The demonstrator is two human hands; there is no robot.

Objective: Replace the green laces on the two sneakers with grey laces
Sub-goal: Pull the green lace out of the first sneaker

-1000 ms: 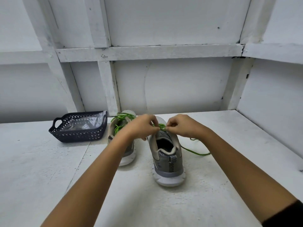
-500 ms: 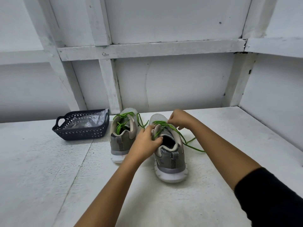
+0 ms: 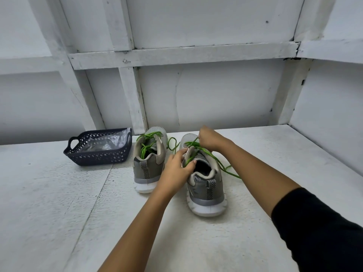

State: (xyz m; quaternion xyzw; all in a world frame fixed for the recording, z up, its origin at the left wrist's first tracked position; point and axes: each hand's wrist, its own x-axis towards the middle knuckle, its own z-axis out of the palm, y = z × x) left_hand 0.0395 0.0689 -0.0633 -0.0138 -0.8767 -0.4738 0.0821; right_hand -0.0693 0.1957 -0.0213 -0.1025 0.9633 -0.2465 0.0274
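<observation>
Two grey sneakers with white soles stand side by side on the white table, heels toward me. The left sneaker (image 3: 148, 165) carries a green lace (image 3: 146, 146) piled in its mouth. My left hand (image 3: 176, 169) grips the collar and tongue of the right sneaker (image 3: 206, 185). Farther forward, my right hand (image 3: 208, 139) pinches the right sneaker's green lace (image 3: 214, 158) over the eyelets. Loose ends of that lace trail onto the table at both sides of the shoe.
A dark perforated basket (image 3: 98, 158) with a clear plastic bag inside stands at the back left, beside the left sneaker. White panelled walls close the back and right side of the table (image 3: 59, 213).
My left hand dropped from the lace to the right sneaker's collar. My right hand moved forward along the eyelets, and the lace has come loose, its ends spreading over the table.
</observation>
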